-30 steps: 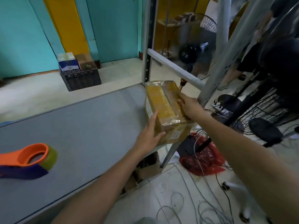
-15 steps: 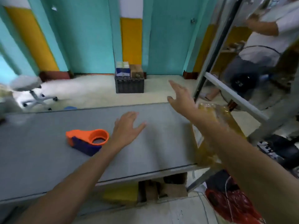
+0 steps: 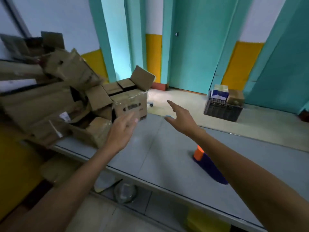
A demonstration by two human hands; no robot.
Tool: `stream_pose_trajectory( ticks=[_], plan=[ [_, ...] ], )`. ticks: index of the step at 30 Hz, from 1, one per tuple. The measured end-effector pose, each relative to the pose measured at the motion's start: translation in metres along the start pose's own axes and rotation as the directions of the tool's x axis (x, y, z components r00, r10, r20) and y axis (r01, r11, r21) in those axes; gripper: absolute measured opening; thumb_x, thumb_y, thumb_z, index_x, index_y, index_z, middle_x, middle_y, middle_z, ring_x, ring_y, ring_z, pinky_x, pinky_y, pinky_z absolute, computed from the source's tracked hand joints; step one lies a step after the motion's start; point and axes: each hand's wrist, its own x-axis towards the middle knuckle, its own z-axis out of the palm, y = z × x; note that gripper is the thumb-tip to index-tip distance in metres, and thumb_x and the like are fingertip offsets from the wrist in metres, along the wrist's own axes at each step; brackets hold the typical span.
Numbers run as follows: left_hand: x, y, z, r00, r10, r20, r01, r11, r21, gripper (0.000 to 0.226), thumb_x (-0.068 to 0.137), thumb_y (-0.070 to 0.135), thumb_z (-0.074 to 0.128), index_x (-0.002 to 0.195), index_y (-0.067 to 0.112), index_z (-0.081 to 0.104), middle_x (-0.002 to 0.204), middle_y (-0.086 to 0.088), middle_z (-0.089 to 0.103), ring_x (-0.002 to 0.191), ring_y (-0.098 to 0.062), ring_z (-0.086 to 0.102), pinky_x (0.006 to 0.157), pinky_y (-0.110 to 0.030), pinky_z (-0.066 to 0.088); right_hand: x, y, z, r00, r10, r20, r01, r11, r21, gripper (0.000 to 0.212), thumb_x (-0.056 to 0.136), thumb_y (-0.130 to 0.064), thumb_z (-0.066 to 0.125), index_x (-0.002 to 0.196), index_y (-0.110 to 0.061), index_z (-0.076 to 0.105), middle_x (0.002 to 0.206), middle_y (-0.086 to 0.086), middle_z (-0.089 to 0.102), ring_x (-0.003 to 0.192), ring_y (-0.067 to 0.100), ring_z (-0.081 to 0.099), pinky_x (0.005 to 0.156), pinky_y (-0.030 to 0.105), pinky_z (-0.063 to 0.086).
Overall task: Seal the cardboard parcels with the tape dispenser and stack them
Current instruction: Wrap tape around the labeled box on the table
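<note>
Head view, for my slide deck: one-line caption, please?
Open left hand and right hand reach over the grey table toward piled cardboard boxes; tape dispenser lies untouched.

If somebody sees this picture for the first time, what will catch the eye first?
First, the untidy heap of cardboard boxes at the left end of the grey table. Next, the two empty hands stretched over the table toward it, left hand and right hand, fingers spread. The orange and purple tape dispenser lies on the table beside the right forearm.
</note>
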Motion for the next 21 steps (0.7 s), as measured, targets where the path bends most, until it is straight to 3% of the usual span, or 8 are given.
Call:
stream_pose_trajectory(
  ticks=[4,8,13,16,19,21],
  plan=[
    [0.001,-0.053,-0.032,0.997,-0.073,0.011,0.074,0.997,-0.026,0.052,0.095,0.041,0.042,0.138,0.01,0.044,0.143,-0.008,0.043,0.133,-0.021,0.036,0.102,-0.024,0.024,0.03,-0.02,0.05,0.99,0.062,0.123,-0.069,0.996,0.052,0.063,0.092,-0.028,0.058,0.147,-0.016,0.028,0.147,0.009,0.04,0.131,0.025,0.041,0.107,0.035,0.032],
    [0.026,-0.088,-0.046,0.988,-0.155,0.0,0.154,0.985,-0.074,0.044,0.098,0.032,0.04,0.139,0.015,0.042,0.144,-0.004,0.041,0.134,-0.018,0.034,0.102,-0.023,0.023,0.074,-0.028,0.074,0.985,0.101,0.141,-0.116,0.989,0.096,0.062,0.093,-0.029,0.057,0.146,-0.013,0.03,0.145,0.011,0.042,0.128,0.027,0.045,0.104,0.036,0.036],
    [0.078,-0.115,-0.037,0.969,-0.247,-0.021,0.246,0.968,-0.049,0.04,0.097,0.036,0.044,0.133,0.02,0.049,0.131,-0.004,0.054,0.123,-0.024,0.046,0.102,-0.042,0.038,0.144,-0.011,0.092,0.973,0.205,0.109,-0.221,0.961,0.166,0.059,0.093,-0.031,0.057,0.143,-0.013,0.034,0.138,0.013,0.049,0.121,0.027,0.051,0.097,0.035,0.042],
    [0.103,-0.132,-0.033,0.934,-0.348,-0.081,0.335,0.932,-0.138,0.035,0.095,0.039,0.045,0.128,0.029,0.052,0.122,0.0,0.058,0.116,-0.021,0.049,0.098,-0.042,0.042,0.186,0.001,0.104,0.963,0.259,0.08,-0.269,0.95,0.157,0.058,0.093,-0.033,0.056,0.14,-0.007,0.037,0.136,0.015,0.051,0.123,0.03,0.049,0.097,0.035,0.039],
    [0.111,-0.141,-0.027,0.915,-0.372,-0.153,0.35,0.924,-0.154,0.038,0.095,0.035,0.047,0.133,0.031,0.047,0.119,-0.002,0.056,0.113,-0.019,0.05,0.096,-0.038,0.042,0.222,0.003,0.118,0.926,0.374,0.057,-0.373,0.877,0.304,0.058,0.093,-0.034,0.055,0.14,-0.006,0.037,0.137,0.013,0.05,0.124,0.029,0.047,0.095,0.032,0.038],
    [0.11,-0.139,-0.021,0.904,-0.389,-0.176,0.363,0.917,-0.163,0.048,0.094,0.034,0.047,0.141,0.032,0.036,0.123,-0.004,0.05,0.111,-0.02,0.05,0.096,-0.04,0.042,0.242,0.003,0.123,0.895,0.441,0.067,-0.413,0.762,0.499,0.053,0.09,-0.033,0.059,0.135,-0.009,0.045,0.131,0.009,0.055,0.119,0.026,0.051,0.091,0.033,0.04]
  ],
)
